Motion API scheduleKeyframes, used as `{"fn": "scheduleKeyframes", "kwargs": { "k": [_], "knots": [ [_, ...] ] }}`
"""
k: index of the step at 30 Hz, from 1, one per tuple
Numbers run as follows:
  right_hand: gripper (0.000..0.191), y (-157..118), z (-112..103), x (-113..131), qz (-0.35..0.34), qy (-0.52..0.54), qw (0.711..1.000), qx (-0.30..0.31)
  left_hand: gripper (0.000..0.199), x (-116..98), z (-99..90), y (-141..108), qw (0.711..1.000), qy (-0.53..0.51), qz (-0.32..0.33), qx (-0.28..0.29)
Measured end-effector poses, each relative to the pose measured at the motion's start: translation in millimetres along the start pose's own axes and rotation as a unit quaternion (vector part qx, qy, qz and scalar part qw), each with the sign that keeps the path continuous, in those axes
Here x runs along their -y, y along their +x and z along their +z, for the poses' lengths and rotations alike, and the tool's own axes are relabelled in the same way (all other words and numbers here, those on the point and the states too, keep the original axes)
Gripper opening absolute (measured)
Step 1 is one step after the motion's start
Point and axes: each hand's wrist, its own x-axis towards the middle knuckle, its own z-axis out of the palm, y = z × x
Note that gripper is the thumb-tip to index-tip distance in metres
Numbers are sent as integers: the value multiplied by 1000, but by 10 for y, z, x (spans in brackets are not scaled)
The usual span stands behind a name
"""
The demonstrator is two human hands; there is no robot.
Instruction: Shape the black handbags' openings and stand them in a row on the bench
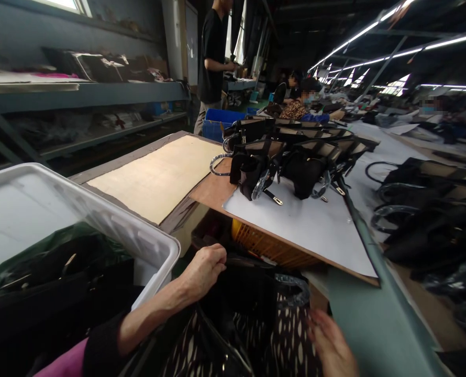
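Note:
A black bag (252,293) lies low in front of me, close to a dark cloth with pale spots. My left hand (206,268) is closed on the bag's upper edge, its fingers curled over the rim. At the lower right, my right hand (330,340) rests against the side of the spotted cloth (291,335), fingers extended and somewhat blurred. Between the hands, a plastic-wrapped handle (293,290) curves up from the bag.
A white bin (154,246) with black bags stands at left. Ahead, several black bags (303,167) sit on a table with white paper (296,220); more lie at right. An orange crate (272,243) is underneath. A person in black (213,57) stands behind.

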Motion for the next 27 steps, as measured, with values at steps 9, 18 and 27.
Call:
{"fn": "scheduleKeyframes", "kwargs": {
  "k": [9,18,27],
  "knots": [
    [35,198,378,1166,-305,-361,849,238,12,-77,41,60,1000,11,-11,15],
    [20,247,546,1129,-308,-338,846,274,8,-22,6,57,999,5,-34,0],
    [22,261,574,1228,-304,-355,832,298,9,-77,21,114,997,8,-72,8]
  ]
}}
